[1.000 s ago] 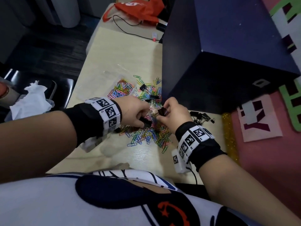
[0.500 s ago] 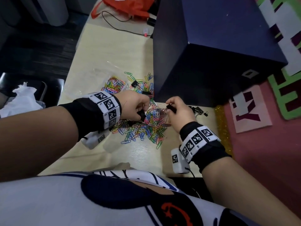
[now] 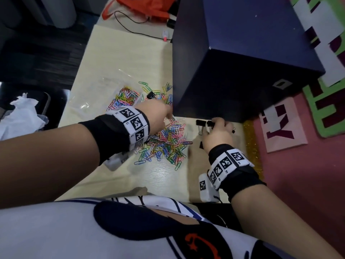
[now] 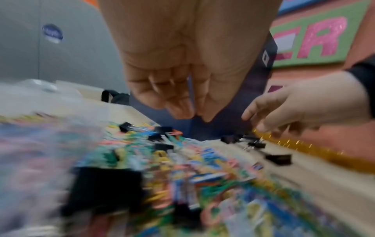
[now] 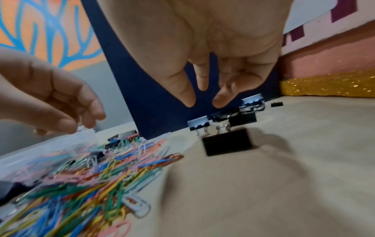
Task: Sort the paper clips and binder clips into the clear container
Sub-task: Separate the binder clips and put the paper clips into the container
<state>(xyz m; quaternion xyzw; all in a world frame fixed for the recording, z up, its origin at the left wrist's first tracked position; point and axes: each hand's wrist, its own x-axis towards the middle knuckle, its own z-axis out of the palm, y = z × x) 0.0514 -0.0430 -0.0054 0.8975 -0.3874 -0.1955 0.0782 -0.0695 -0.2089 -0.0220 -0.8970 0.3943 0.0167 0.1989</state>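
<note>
Two hands over one desk, listed near to far.

Right hand: fingers pointing down, thumb and forefinger a little apart, nothing between them. Just below and ahead of the fingertips, a loose group of black binder clips on the desk; the nearest lies flat with its wire handles toward the fingers, not touched. More of them sit beyond, close to the foot of the dark blue box.

Left hand: fingers loosely bent, tips drawn close together, holding nothing that shows; that view is blurred, so a small clip cannot be ruled out. Under and in front of these fingers, a heap of coloured paper clips with a few black binder clips mixed in.

Beyond the left fingers, to their outer side: clear container, partly filled with paper clips. One binder clip lies among scattered clips just past the fingertips.

Farther off: black cable and orange bag at the desk's far end. White tissue lies off the desk's edge, well out from the left hand.
</note>
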